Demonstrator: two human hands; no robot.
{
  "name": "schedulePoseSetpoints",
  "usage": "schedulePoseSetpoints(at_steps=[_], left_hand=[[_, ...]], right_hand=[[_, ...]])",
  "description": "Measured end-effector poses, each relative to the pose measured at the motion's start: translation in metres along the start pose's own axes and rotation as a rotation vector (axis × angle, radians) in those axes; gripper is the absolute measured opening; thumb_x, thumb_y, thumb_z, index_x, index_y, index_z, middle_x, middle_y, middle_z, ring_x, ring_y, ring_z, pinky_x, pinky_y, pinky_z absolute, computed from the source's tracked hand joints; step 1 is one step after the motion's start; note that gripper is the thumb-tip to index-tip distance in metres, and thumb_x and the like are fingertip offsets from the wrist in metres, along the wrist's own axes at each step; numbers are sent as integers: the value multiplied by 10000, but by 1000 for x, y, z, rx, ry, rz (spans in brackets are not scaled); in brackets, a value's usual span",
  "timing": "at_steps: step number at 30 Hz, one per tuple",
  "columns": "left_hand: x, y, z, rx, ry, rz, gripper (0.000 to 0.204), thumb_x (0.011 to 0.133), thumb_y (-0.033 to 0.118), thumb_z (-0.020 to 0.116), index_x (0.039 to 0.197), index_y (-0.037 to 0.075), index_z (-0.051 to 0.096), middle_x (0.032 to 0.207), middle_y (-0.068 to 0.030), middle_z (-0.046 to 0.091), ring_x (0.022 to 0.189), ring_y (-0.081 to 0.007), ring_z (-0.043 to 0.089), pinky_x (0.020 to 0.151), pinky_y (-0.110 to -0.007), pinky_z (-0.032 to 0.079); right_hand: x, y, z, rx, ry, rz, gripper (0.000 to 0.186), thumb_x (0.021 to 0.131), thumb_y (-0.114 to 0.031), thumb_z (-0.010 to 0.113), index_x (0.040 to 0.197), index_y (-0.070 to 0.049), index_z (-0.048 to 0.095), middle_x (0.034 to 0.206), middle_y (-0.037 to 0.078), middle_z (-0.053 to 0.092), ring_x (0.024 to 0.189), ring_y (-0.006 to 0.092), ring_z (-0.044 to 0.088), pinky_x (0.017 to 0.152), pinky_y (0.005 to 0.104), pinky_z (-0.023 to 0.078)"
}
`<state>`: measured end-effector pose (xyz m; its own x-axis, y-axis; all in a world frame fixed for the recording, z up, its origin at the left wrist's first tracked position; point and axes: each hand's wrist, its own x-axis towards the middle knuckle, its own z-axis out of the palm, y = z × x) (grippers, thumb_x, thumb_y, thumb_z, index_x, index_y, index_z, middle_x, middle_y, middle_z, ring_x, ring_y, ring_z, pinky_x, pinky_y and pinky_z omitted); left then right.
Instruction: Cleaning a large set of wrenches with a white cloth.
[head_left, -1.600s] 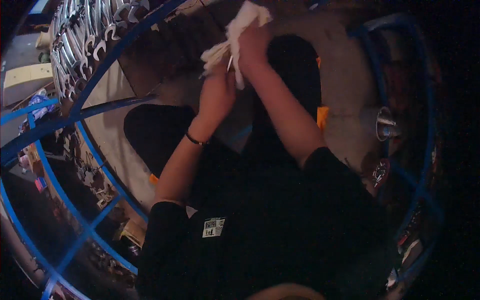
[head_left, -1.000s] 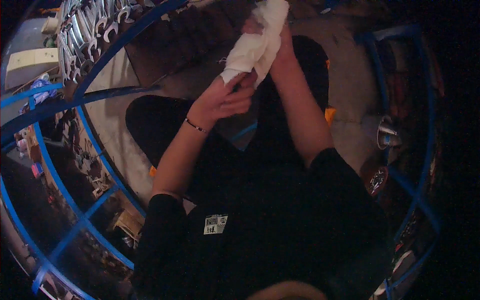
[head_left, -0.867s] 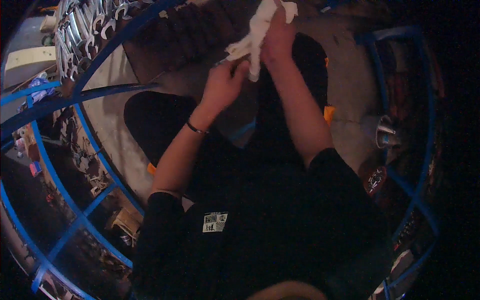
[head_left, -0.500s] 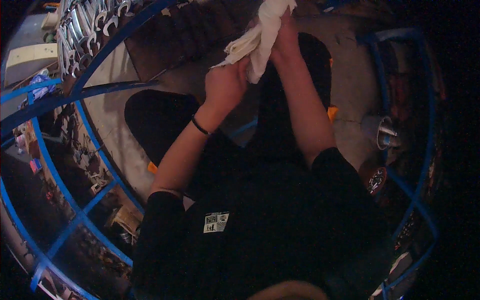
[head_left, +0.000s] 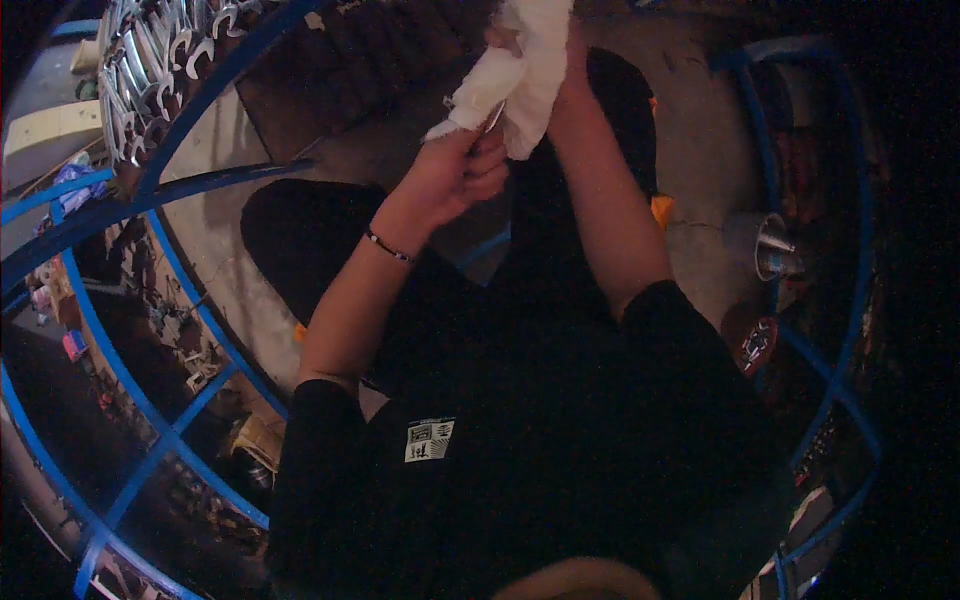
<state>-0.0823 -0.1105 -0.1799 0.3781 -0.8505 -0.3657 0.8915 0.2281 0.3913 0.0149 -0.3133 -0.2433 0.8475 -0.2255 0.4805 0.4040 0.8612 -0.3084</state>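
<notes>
White cloth bunched just beyond fingertips of L hand, which pinches slim metal piece, w/ R hand gripping cloth, fingers mostly hidden, wrenches well left of fingers; piece could slip if L pinch loosens or cloth snags.

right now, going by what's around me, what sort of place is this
Likely a workshop or tool store, though it's dim: wrenches bunched at upper left, and blue racks at both sides, the left holding jumbled odds and ends.
</notes>
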Motion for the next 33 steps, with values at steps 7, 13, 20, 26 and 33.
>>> schedulePoseSetpoints(at_steps=[7,13,20,26,33], left_hand=[[5,2,12,958,428,301,392,989,385,409,771,77,515,591,9,447,521,-118,412,486,-280,342],[5,-4,3,1376,627,504,391,955,296,435,813,-32,593,750,-264,590,736,-450,586,632,-476,452],[3,-3,-33,1540,729,598,349,941,244,436,818,-39,599,798,-267,608,774,-463,580,675,-524,458],[-11,-12,-41,1458,678,452,425,968,333,426,907,-39,624,831,-279,613,811,-469,575,724,-484,451],[-52,-16,-51,1053,659,415,431,962,348,433,734,8,567,609,-95,533,538,-218,529,520,-368,418]], right_hand=[[20,-6,42,551,-210,-95,209,973,-141,411,777,-71,432,722,58,397,594,188,399,561,336,379],[-21,41,9,-58,304,-162,224,964,-205,441,910,0,512,902,140,530,621,226,462,566,373,395],[-23,77,-15,-147,439,-124,292,941,-260,495,1016,21,511,979,176,545,691,251,506,624,393,429],[-16,81,-52,-106,432,-127,395,921,-307,542,1108,40,510,1045,207,559,751,272,543,674,410,457],[-27,103,-84,-63,471,-217,535,898,-362,596,1214,61,508,1122,242,574,822,297,586,732,430,491]])
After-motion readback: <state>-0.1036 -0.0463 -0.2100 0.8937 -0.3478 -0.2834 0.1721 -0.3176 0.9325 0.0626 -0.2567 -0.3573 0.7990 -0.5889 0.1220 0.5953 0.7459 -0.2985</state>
